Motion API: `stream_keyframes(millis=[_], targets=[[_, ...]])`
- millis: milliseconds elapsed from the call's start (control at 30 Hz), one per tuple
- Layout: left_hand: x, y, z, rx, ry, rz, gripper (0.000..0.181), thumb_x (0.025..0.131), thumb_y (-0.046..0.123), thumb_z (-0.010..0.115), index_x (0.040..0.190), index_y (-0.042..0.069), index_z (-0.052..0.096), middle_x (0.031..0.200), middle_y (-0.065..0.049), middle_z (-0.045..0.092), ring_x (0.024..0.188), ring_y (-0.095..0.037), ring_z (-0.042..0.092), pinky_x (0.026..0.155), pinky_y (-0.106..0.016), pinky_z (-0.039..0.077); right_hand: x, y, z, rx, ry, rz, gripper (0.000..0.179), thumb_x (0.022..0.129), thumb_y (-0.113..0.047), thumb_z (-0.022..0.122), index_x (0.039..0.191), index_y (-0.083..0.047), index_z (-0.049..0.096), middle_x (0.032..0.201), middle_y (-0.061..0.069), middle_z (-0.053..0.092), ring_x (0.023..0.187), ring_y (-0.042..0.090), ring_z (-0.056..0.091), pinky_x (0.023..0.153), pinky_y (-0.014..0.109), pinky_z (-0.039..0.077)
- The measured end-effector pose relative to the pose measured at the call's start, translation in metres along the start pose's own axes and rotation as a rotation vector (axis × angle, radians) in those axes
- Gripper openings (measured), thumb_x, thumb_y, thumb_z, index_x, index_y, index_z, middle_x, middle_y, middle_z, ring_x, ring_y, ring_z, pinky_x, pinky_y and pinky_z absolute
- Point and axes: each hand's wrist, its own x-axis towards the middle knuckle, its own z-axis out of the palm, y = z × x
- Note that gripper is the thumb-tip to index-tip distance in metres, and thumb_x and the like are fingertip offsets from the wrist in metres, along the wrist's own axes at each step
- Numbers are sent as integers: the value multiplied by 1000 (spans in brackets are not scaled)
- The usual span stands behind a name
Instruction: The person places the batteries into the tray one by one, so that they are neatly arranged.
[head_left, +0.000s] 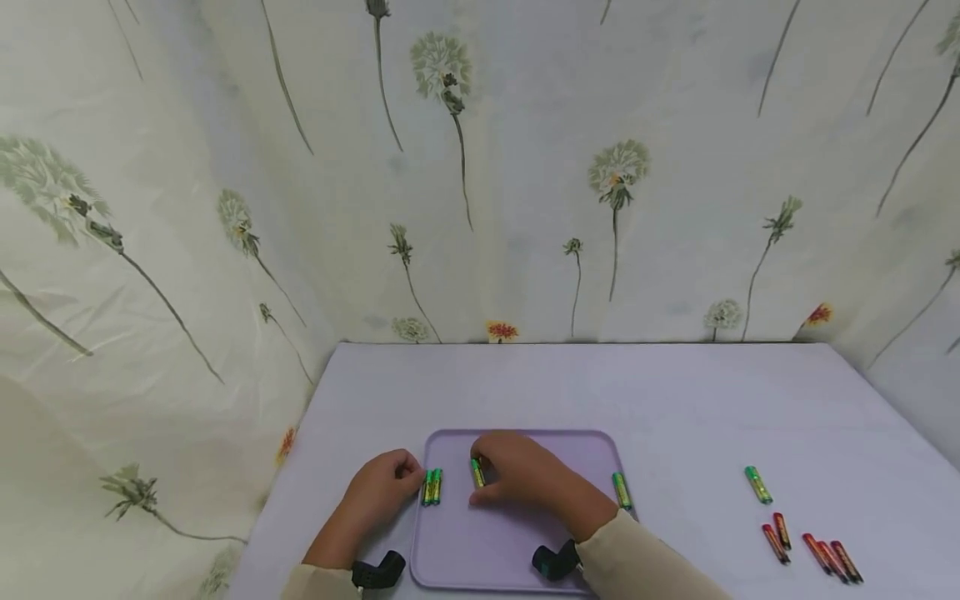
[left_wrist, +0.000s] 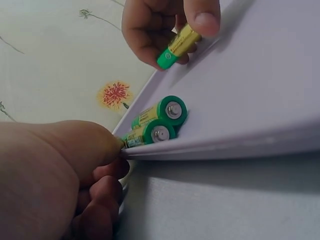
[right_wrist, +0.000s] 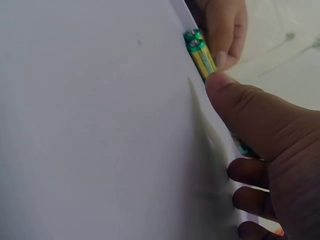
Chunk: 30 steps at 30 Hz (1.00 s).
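Observation:
My right hand (head_left: 517, 475) holds a green-and-yellow battery (head_left: 477, 473) between thumb and fingers, above the left half of the lilac tray (head_left: 517, 550). In the left wrist view this battery (left_wrist: 179, 47) is tilted, green end down. Two like batteries (head_left: 431, 487) lie side by side in the tray along its left edge. At that edge my left hand (head_left: 386, 492) pinches the rim, its thumb close to the pair and its other fingers curled outside. Whether the thumb also touches a battery is hard to tell. Another green battery (head_left: 622, 491) lies by the tray's right edge.
On the white table (head_left: 697, 392), right of the tray, lies a green battery (head_left: 758, 484). Nearer me are two red batteries (head_left: 777, 537) and a group of three more red batteries (head_left: 832, 558). Flower-patterned sheeting (head_left: 517, 167) hangs behind and at the sides.

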Motion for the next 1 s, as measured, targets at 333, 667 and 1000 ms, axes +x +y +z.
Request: stream_keyframes(millis=[333, 667, 1000], targets=[[-1, -3, 0, 1, -3, -6, 11, 97, 30, 73, 90, 23, 68, 83, 6, 60, 79, -14, 53, 71, -35, 42, 8, -19, 11, -133, 31, -9, 58, 76, -65, 85, 113, -23, 69, 93, -14, 56, 86, 7, 51, 82, 32, 48], [5, -1, -4, -6, -15, 4, 10, 97, 29, 72, 91, 23, 68, 83, 6, 60, 80, -14, 53, 72, -35, 42, 20, -36, 14, -148, 46, 46, 67, 73, -71, 84, 118, -22, 70, 100, -10, 59, 89, 10, 52, 85, 37, 49], [6, -3, -5, 4, -3, 20, 11, 98, 30, 71, 90, 24, 67, 83, 7, 60, 79, -13, 53, 72, -34, 41, 25, -46, 18, -145, 61, 45, 66, 72, -72, 84, 112, -22, 67, 102, -8, 59, 89, 11, 52, 82, 38, 49]])
